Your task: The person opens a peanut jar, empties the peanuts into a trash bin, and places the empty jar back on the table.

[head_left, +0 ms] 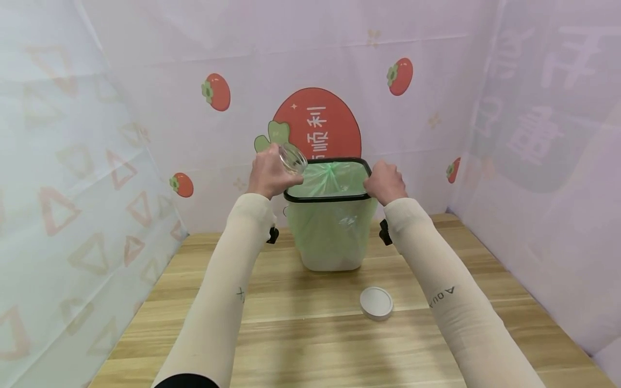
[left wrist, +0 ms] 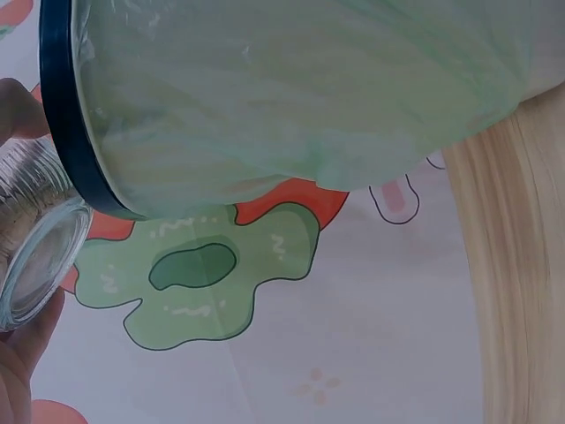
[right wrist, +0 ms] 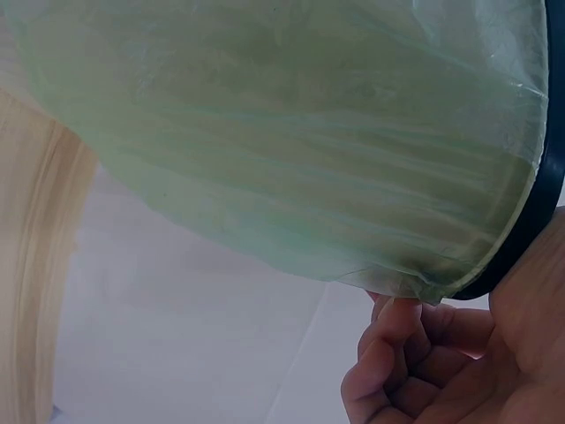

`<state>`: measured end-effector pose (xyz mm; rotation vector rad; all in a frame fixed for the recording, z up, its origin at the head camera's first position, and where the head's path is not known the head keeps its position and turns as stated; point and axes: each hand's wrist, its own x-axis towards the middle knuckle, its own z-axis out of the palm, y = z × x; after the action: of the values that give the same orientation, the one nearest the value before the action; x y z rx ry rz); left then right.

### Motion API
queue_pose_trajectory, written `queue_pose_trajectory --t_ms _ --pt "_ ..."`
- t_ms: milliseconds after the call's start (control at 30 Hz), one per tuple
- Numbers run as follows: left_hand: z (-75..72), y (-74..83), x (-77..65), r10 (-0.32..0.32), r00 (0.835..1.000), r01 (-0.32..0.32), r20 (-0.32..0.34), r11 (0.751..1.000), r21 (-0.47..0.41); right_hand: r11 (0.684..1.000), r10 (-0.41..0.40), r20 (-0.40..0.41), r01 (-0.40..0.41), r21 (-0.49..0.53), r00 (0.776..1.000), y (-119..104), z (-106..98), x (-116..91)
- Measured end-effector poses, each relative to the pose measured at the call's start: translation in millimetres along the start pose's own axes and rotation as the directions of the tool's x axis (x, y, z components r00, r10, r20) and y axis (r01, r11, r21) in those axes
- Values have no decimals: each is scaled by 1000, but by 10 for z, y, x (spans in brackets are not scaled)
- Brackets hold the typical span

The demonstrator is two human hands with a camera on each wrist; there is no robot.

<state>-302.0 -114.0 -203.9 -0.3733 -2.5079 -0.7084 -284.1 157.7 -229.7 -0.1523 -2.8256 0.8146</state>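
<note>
My left hand (head_left: 269, 173) grips a clear glass jar (head_left: 292, 159), tilted with its mouth towards the bin, close to the rim's left side. In the left wrist view the jar (left wrist: 44, 265) shows its thick round base beside the dark rim. The trash bin (head_left: 332, 231) stands upright on the table, lined with a thin green bag (right wrist: 265, 141) under a black rim ring (head_left: 330, 198). On the bin's right side, my right hand (head_left: 386, 182) holds the rim, fingers curled below it against the bag's edge. The inside of the bin shows only green bag film.
A round white lid (head_left: 376, 303) lies on the wooden table (head_left: 310, 334) in front of the bin, nearer the right forearm. Behind the bin hangs a pale cloth wall (head_left: 310, 59) with printed persimmons, and more cloth closes off both sides.
</note>
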Motion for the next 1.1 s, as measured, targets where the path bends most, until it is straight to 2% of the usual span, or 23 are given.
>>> queue_pose_trajectory --t_ms 233,833,1100 --pt "50 22 3 34 999 -36 32 996 78 1000 7 -6 -7 4 1000 13 -1 -4" --pt "85 44 19 90 994 -101 65 976 192 1000 8 19 -9 21 1000 0 9 -3" --pt "95 71 50 122 990 -135 77 967 214 1000 -3 7 3 7 1000 3 -5 19"
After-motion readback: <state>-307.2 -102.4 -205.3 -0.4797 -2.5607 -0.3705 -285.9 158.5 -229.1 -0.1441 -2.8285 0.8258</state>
